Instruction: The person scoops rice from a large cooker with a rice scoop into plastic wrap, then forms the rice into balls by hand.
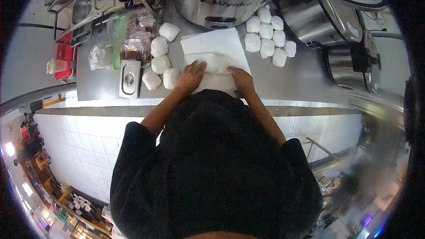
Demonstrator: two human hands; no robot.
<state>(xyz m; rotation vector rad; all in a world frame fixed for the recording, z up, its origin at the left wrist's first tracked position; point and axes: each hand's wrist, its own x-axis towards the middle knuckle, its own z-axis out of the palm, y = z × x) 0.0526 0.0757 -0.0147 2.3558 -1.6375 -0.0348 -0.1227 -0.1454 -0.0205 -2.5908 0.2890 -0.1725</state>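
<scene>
A sheet of white wrapping paper (218,65) is folded over a rounded lump in front of me; what lies inside is hidden. My left hand (191,76) presses on the left end of this fold, its fingers closed against the paper. At the right end, my right hand (241,81) grips the paper with fingers bent and the thumb side inward. Beneath and beyond the fold lies a stack of flat white paper sheets (212,40). Paper-wrapped bundles (160,64) stand close to the left hand, with several more wrapped bundles (266,31) to the right of the stack.
A large rice cooker (221,6) of white rice stands behind the paper. On the steel table (305,77), a lidded metal container (129,79) and packets in clear plastic (138,40) are at left. Metal pots (318,20) crowd the right; a pan rack (95,0) is upper left.
</scene>
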